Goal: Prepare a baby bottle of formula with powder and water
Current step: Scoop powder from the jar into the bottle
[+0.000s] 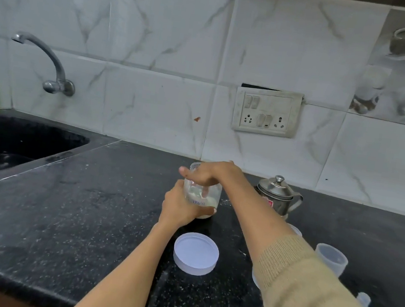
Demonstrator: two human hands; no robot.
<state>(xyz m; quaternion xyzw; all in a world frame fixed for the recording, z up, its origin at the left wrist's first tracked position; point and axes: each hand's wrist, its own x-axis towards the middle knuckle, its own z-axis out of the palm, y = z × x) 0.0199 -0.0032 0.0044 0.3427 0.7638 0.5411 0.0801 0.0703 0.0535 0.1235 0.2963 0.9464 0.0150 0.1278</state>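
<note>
The right forearm, in a tan knitted sleeve [311, 296], crosses the lower right of the view and is the nearest item. Beside it, the bare left forearm extends toward the centre of the black speckled countertop [54, 223].

A white round lid [195, 253] lies flat on the countertop between the two forearms, apart from the jar.

The clear powder jar [201, 196] stands upright on the countertop beyond the lid, with its mouth uncovered. White powder is visible in its lower part.

Left hand [178, 209]: fingers curled around the lower wall of the jar, gripping it from the left side.

Right hand [209, 174]: positioned over the jar mouth, fingers reaching down inside. What the fingers hold inside the jar cannot be determined; a pale shape is visible through the wall.

A steel lidded pot [279, 195] with spout stands to the right of the jar, near the tiled wall. A translucent plastic cup [331, 258] stands right of the sleeve.

A black sink [14, 141] occupies the left side, with a wall-mounted tap [49, 64] above it. A switch and socket panel [266, 111] is fixed to the wall.
</note>
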